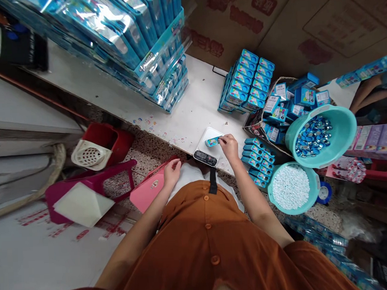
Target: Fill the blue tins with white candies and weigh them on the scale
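My right hand [229,146] pinches a small blue-and-white candy box [213,141] between its fingers, and the box rests on a white digital scale [206,141]. The scale's black display [205,158] faces me at the table's front edge. My left hand [172,172] hangs just left of the scale, below the table edge, with its fingers slightly apart and nothing in them. Beside my right hand lie several similar blue boxes [257,159] in rows. The white table [185,119] runs under all of this.
Shrink-wrapped blue packs [119,32] are stacked at the back left, and stacked blue boxes [247,81] stand at the back. Right of me are teal basins of blue tins [342,128] and white pellets [308,204]. Red and pink stools [102,145] sit left. Another person's arm [367,92] shows far right.
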Motion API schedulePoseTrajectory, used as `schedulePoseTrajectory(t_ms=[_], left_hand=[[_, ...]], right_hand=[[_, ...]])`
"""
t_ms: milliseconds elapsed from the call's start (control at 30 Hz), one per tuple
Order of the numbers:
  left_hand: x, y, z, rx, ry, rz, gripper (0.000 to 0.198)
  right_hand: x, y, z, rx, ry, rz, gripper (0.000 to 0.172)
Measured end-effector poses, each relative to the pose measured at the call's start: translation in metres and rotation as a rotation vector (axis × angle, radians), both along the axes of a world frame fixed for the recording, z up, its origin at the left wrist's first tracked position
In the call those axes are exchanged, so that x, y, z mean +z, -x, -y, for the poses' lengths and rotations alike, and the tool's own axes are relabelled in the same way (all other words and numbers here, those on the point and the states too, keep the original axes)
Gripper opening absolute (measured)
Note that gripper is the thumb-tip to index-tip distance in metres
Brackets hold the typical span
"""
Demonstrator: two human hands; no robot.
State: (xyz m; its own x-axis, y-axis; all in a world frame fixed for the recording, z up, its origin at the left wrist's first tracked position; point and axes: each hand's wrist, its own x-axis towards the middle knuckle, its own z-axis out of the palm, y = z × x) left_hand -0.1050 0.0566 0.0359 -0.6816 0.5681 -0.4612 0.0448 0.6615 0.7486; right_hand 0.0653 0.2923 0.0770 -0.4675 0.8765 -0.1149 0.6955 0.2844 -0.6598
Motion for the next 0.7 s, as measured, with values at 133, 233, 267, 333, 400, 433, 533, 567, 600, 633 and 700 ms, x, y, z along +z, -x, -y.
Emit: schedulePoseTrajectory(t_ms=[133,233,267,333,400,433,533,567,600,633,700], left_hand=[[-0.0001,0.0005,0.0008,0.010,-0.005,0.006,0.033],[-0.0007,0.0013,0.0013,0.008,-0.006,0.002,0.033],[-0.0009,0.0016,0.0014,0.005,-0.006,0.000,0.034],[-0.0015,0.0021,0.0013,0.003,-0.006,-0.001,0.034],[-0.0019,0.0025,0.0010,0.000,-0.007,0.001,0.033],[-0.0020,0.0026,0.0008,-0.002,-0.007,0.000,0.033],[-0.0014,0.0030,0.0004,-0.009,-0.002,-0.002,0.033],[-0.0010,0.0031,0.0003,-0.010,-0.001,-0.002,0.033],[-0.0005,0.0033,0.0002,-0.009,-0.001,-0.002,0.033],[0.0000,0.0034,0.0001,-0.010,-0.002,-0.001,0.033],[0.0010,0.0038,0.0000,-0.011,-0.005,0.000,0.033]], right_hand=[[0.0027,0.0000,0.0013,-0.018,-0.016,-0.012,0.018],[0.0060,-0.0013,0.0023,-0.045,-0.023,-0.030,0.018],[0.0071,-0.0020,0.0025,-0.052,-0.025,-0.037,0.018],[0.0086,-0.0034,0.0024,-0.061,-0.027,-0.041,0.018],[0.0091,-0.0047,0.0020,-0.066,-0.031,-0.039,0.018],[0.0091,-0.0053,0.0018,-0.068,-0.033,-0.039,0.018],[0.0084,-0.0063,0.0016,-0.073,-0.028,-0.048,0.018],[0.0081,-0.0065,0.0018,-0.074,-0.025,-0.049,0.017],[0.0078,-0.0066,0.0021,-0.075,-0.021,-0.049,0.017],[0.0076,-0.0067,0.0025,-0.076,-0.017,-0.047,0.017],[0.0072,-0.0068,0.0033,-0.081,-0.010,-0.044,0.017]])
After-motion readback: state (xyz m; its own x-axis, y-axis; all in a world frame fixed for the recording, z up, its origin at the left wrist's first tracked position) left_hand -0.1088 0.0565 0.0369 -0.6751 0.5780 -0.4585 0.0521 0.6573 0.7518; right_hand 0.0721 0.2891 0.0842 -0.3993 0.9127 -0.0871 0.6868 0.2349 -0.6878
